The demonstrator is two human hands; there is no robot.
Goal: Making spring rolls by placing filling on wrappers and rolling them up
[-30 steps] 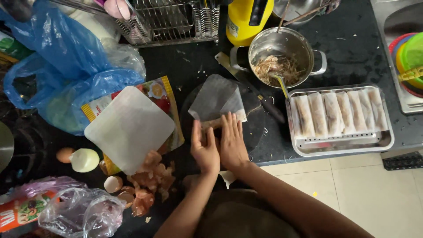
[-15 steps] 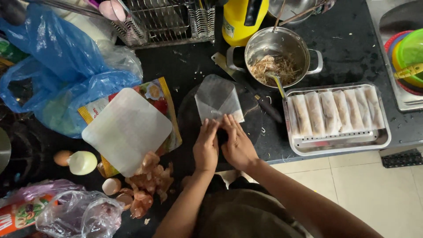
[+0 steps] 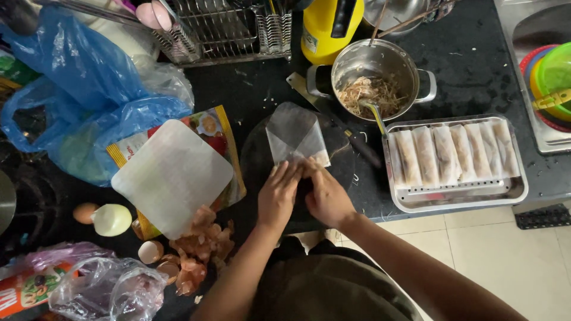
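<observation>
A translucent rice paper wrapper (image 3: pixel 292 134) lies folded on a dark round board (image 3: pixel 256 154) on the black counter. My left hand (image 3: pixel 277 193) and my right hand (image 3: pixel 326 195) sit side by side at the wrapper's near edge, fingers curled onto it and pressing on the fold. A steel pot (image 3: pixel 376 80) of shredded filling with a spoon (image 3: pixel 376 117) in it stands just beyond. To the right, a metal tray (image 3: pixel 416 198) holds several finished rolls (image 3: pixel 452 151) in a row.
A stack of square rice paper sheets (image 3: pixel 171 175) lies on a printed packet at left. Blue plastic bags (image 3: pixel 77 89), eggs (image 3: pixel 85 212), eggshells (image 3: pixel 199 252), a dish rack (image 3: pixel 223 27), a yellow container (image 3: pixel 327 24), a knife (image 3: pixel 333 116) and coloured bowls (image 3: pixel 550 74) crowd the counter.
Both hands have drawn back from lying flat over the wrapper to its near edge, fingers now curled on the fold. The wrapper looks more folded in.
</observation>
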